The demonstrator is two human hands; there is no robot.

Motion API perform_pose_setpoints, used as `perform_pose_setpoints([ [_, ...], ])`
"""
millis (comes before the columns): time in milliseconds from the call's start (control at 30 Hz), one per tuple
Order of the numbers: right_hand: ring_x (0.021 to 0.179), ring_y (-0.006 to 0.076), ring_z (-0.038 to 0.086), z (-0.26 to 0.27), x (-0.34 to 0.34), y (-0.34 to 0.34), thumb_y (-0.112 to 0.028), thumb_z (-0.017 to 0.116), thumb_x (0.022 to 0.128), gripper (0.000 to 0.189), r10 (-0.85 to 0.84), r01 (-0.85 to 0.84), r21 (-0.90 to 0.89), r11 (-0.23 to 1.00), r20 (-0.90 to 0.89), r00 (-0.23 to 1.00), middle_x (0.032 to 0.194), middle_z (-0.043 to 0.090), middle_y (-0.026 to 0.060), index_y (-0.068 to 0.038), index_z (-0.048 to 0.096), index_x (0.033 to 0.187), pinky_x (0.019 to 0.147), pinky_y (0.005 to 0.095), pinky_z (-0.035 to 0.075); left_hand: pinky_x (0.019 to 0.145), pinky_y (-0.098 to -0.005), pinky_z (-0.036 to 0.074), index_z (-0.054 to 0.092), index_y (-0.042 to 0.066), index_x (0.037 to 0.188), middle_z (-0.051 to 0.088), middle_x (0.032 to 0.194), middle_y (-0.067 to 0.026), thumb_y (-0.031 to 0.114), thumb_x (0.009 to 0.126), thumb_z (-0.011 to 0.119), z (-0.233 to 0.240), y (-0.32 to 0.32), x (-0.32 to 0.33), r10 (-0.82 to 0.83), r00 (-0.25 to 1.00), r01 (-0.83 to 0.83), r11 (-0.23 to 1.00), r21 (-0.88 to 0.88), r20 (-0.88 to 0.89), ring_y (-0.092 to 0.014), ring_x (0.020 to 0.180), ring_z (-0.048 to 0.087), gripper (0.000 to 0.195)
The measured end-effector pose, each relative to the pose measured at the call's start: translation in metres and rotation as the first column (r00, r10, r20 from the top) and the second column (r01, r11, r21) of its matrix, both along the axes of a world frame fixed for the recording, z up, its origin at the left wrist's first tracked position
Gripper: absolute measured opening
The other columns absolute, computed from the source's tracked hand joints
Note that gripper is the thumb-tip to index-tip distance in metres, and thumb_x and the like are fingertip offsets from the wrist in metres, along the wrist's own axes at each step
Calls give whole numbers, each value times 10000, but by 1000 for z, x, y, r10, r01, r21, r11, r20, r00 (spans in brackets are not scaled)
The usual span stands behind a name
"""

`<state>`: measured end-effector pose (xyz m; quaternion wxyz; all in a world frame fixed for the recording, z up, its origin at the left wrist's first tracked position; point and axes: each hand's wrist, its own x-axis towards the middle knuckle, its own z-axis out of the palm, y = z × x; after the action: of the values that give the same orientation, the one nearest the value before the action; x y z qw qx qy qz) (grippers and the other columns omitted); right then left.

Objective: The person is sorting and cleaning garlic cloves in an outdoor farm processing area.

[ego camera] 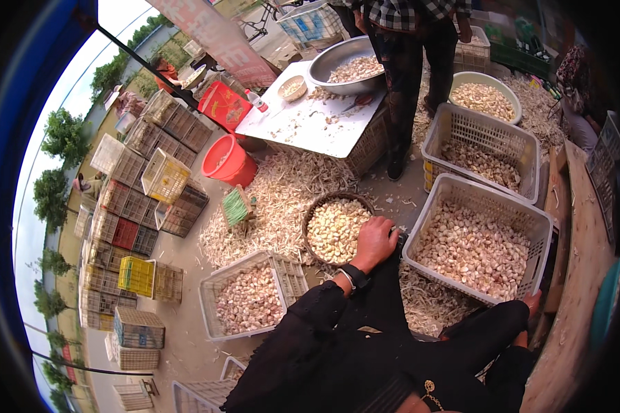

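Observation:
My left hand (376, 241), with a dark band and a bracelet at the wrist, lies over my black-trousered knee. Its fingers curl to the right, and whether anything is under them is hidden. Just left of it stands a round wicker basket (307, 233) filled with pale garlic cloves (336, 227). My right hand (532, 303) shows in part beyond my other knee, by the lower right corner of a white plastic crate (478, 188); its grip is hidden. Pinkish unpeeled garlic cloves (470, 250) cover the crate's floor.
Another crate of cloves (250, 299) sits to the left. Garlic skins and stalks (284, 206) litter the ground around a small green-topped stool (236, 207) and a red bucket (231, 160). Beyond, a person (413, 62) stands beside a white-topped table (310, 126). A wooden plank (584, 258) edges the right.

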<state>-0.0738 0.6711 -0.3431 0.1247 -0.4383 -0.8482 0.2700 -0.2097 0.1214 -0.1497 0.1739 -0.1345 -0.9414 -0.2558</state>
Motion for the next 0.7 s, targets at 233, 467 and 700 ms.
perform_pose_setpoints([
  [233,1011,367,609,-12,23,16,-152,569,881,365,-75,75,5,997,-9,997,1120,606,234,-26,500,1217,866,419,463,772,-410,467,648,38,856,623,879,-123,204,792,649,-4,8,-2,-32,999,32,999,11,16,-315,870,585,178],
  [467,930,439,593,25,-18,-27,-237,592,849,358,55,-74,157,985,120,991,1011,625,237,-25,489,1118,775,518,470,812,-308,453,637,-6,1029,654,956,-103,248,908,571,21,-4,-35,-74,944,-63,915,398,320,-200,873,604,289],
  [700,1045,430,547,62,-3,-12,-185,583,835,521,142,-171,394,903,101,985,1182,549,225,-41,412,1305,886,460,453,815,-252,438,637,31,1087,665,1023,-35,236,931,593,4,113,-125,-433,829,-34,591,806,353,-115,956,603,260],
])
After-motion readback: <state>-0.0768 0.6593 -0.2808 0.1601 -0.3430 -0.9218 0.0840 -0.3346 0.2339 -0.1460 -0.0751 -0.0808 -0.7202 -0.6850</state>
